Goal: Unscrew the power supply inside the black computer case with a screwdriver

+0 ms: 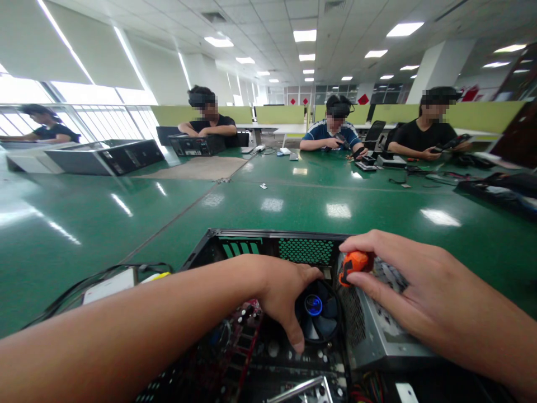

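One round black fan [329,326] with a blue-ringed hub sits just right of the lower centre of the frame, inside an open computer case [272,232]. The left hand [285,285] reaches in from the lower left, thumb and fingers spread around the fan's left side, the thumb near its lower edge and the fingers near its top; whether they grip it, I cannot tell. The right hand [413,274], entering from the right edge, pinches an orange-and-black handle [354,267] between thumb and fingers; its lower end is hidden.

Below the handle, at lower right, is a silver metal box [371,322] with a perforated side, just beside the fan. A red circuit board [247,344] shows left of the fan, partly under the left forearm, and a shiny metal bracket [304,389] lies at bottom centre. Behind the left forearm are a white object [111,285] and black cables [79,282].

The glossy green table [268,204] stretches across the middle of the frame. Along its far side sit people, two of them at upper right with dark items in their hands. Two more dark cases stand at middle left. Yellow-green partitions [281,115] and lit ceiling panels [305,36] fill the background.
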### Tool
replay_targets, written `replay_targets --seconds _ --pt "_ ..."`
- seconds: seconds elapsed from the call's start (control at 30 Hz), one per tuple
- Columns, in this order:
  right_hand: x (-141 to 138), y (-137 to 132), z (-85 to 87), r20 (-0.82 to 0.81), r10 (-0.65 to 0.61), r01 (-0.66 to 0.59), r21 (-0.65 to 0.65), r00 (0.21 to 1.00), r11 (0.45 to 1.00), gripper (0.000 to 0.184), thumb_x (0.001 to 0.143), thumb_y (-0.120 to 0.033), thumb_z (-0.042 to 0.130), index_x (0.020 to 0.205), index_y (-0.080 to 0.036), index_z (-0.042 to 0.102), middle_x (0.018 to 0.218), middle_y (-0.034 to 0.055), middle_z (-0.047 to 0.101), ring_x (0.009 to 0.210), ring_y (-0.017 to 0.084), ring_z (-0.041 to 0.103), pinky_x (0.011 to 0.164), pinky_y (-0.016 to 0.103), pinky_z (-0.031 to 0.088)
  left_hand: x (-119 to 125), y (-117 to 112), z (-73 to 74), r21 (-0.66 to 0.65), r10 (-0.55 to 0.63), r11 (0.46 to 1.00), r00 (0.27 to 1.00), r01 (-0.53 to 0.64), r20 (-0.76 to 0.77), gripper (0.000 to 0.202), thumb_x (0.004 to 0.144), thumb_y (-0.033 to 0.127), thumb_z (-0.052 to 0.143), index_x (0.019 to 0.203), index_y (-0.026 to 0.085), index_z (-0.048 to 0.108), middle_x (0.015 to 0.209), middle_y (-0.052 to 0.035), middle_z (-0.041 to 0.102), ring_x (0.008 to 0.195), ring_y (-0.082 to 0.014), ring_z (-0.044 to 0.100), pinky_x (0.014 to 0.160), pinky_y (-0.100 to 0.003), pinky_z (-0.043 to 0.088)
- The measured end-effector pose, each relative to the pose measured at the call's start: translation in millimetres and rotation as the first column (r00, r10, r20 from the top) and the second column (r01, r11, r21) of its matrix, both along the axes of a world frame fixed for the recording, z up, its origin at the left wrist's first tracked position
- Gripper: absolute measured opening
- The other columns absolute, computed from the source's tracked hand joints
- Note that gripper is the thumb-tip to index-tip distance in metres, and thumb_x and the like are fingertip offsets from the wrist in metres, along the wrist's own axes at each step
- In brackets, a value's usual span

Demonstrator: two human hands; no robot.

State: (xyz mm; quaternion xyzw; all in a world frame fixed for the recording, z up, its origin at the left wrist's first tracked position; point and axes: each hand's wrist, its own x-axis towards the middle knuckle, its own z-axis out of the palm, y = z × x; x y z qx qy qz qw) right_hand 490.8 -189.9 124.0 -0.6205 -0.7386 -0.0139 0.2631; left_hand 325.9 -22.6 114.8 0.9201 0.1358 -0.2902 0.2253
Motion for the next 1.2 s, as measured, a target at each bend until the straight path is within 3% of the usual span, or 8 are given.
replay_targets --seconds 0.1,0.33,0.5,0.67,1.2 --pt "1.2 0.9 0.4 0.013 -0.034 0.034 -0.024 0.999 0.999 0.017 0.094 -0.040 0.058 0.103 -0.026 0.063 0.098 0.0034 0.071 0.083 0.022 0.068 0.065 0.032 0.054 0.4 0.3 -0.5 -0.003 -0.001 1.000 1.000 0.001 -0.007 0.112 0.049 0.042 0.081 0.148 0.023 0.032 0.149 -0.0089 0.045 0.133 -0.0320 0.048 0.113 -0.042 0.037" --pt "-5.5 0.3 -0.9 0.048 0.006 -0.008 0.048 0.999 0.999 0.036 0.097 -0.024 0.047 0.133 -0.027 0.053 0.126 0.0038 0.069 0.113 0.023 0.066 0.094 0.038 0.055 -0.3 -0.4 0.4 0.023 0.003 1.000 1.000 -0.003 -0.003 0.116 0.049 0.043 0.081 0.151 0.024 0.028 0.153 -0.0092 0.040 0.136 -0.0332 0.044 0.115 -0.043 0.034" --pt "-5.2 -8.8 1.3 -0.055 -0.012 0.015 0.048 0.998 0.999 0.035 0.096 -0.026 0.050 0.131 -0.031 0.055 0.124 0.0029 0.070 0.107 0.023 0.068 0.084 0.033 0.058 0.7 0.5 1.7 -0.004 -0.009 1.000 1.000 0.009 -0.006 0.116 0.049 0.043 0.082 0.150 0.023 0.028 0.153 -0.0101 0.040 0.136 -0.0328 0.044 0.115 -0.042 0.034" --pt "-6.9 -11.8 4.1 -0.099 0.125 -0.134 -0.093 0.987 0.987 0.041 0.098 -0.027 0.048 0.139 -0.036 0.047 0.129 0.0010 0.067 0.113 0.021 0.066 0.093 0.033 0.056 1.5 0.0 -1.1 -0.043 -0.012 0.999 0.999 0.013 0.038 0.114 0.049 0.041 0.084 0.148 0.018 0.032 0.148 -0.0118 0.047 0.134 -0.0311 0.046 0.114 -0.040 0.035" --pt "-6.0 -10.8 2.8 -0.104 0.125 -0.138 -0.127 0.987 0.982 0.038 0.099 -0.029 0.048 0.135 -0.038 0.049 0.133 -0.0026 0.065 0.118 0.019 0.064 0.097 0.033 0.054 0.5 0.2 -3.4 -0.042 -0.009 0.999 0.999 0.011 0.045 0.112 0.050 0.048 0.083 0.147 0.022 0.033 0.147 -0.0110 0.048 0.133 -0.0321 0.048 0.112 -0.043 0.038"
